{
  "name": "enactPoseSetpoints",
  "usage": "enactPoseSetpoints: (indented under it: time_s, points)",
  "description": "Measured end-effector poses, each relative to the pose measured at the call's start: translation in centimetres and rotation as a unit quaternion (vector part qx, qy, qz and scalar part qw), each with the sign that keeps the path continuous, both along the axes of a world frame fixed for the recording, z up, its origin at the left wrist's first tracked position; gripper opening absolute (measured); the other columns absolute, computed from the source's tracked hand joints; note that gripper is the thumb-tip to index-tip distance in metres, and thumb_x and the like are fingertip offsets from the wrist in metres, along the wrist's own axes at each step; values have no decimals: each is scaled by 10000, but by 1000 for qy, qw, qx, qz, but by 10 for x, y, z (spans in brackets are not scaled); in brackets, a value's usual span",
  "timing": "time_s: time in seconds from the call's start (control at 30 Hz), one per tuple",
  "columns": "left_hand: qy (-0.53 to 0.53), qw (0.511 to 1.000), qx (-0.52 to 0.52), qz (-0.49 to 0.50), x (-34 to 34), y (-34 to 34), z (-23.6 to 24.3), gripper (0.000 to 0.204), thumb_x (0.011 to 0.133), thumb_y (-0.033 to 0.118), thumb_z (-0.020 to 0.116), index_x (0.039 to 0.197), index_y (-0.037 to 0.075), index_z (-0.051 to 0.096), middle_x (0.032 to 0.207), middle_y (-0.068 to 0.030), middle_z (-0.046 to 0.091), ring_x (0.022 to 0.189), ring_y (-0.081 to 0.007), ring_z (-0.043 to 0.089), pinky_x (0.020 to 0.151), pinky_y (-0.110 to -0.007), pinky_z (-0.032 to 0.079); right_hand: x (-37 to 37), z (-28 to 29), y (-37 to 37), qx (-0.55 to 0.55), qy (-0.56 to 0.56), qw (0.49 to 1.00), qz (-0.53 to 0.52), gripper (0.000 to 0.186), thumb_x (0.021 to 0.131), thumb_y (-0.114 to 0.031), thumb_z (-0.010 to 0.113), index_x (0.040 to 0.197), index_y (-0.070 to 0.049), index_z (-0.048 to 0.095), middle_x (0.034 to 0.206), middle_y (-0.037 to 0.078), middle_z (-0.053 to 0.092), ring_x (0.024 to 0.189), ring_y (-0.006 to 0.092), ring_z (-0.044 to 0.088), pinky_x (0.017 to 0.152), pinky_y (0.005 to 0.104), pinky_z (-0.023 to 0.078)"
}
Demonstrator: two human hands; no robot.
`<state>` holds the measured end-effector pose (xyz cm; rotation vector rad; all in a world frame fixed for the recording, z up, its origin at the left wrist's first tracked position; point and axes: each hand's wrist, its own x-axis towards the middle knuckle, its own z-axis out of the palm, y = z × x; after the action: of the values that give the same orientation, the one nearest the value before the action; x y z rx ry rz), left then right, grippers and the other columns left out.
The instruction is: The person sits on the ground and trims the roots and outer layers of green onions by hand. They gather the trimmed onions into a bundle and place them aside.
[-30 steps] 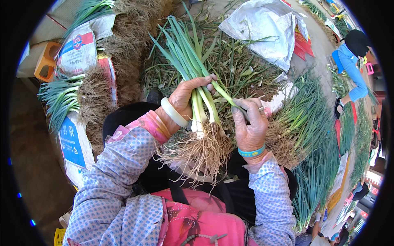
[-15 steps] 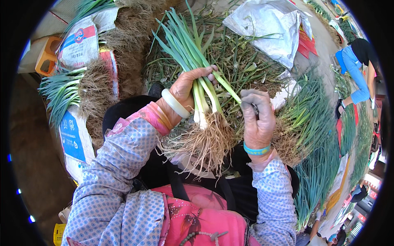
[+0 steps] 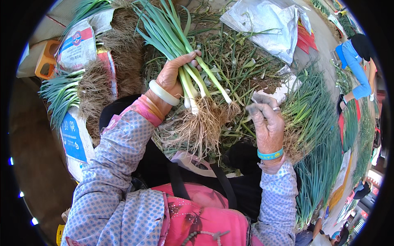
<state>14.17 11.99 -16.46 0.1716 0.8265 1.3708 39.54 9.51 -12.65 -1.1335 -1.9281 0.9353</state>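
My left hand point(image 3: 170, 78) is wrapped round a small bunch of spring onions point(image 3: 191, 84). Their green leaves point up and away, while the white ends and brown stringy roots hang towards me. One stalk point(image 3: 215, 84) slants out to the right of the others, its root end free. To the right of that root, my right hand point(image 3: 269, 123) is off the bunch, its fingers loosely bent and slightly apart. Nothing shows clearly between them. Dirt darkens its fingertips.
Leaf trimmings point(image 3: 242, 61) litter the ground ahead. Rooty bundles of spring onions point(image 3: 61, 92) are stacked on the left by printed sacks point(image 3: 76, 45) and an orange crate point(image 3: 47, 59). More spring onions point(image 3: 316, 164) lie on the right, below a white sack point(image 3: 266, 26). Another person point(image 3: 355, 67) is at far right.
My right hand has let go of the slanting stalk and moved right and slightly down. My left hand has shifted left and a little up with the bunch. The stalk's root end now shows.
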Motion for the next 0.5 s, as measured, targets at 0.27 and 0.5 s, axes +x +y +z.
enactPoseSetpoints:
  time_s: [0.27, 0.5]
  points:
    - [-34, 999, 9, -38, 14, -7, -1, 213, 845, 140, 595, 1011, 10, 571, 703, -18, 556, 651, -117, 555, 636, -237, 502, -26, -23, -17, -148, 69, 986, 42, 352, 816, -11, 550, 1165, -15, 501, 1080, 176, 590, 956, 235, 592, 799, 293, 460]
    - [15, 999, -6, -30, 18, -9, -4, 235, 828, 176, 620, 1016, 39, 586, 819, -41, 597, 713, -131, 574, 667, -295, 505, -43, -14, -19, -118, 144, 983, 2, 130, 859, -62, 531, 980, -15, 543, 857, 65, 565, 755, 119, 523, 687, 252, 440]
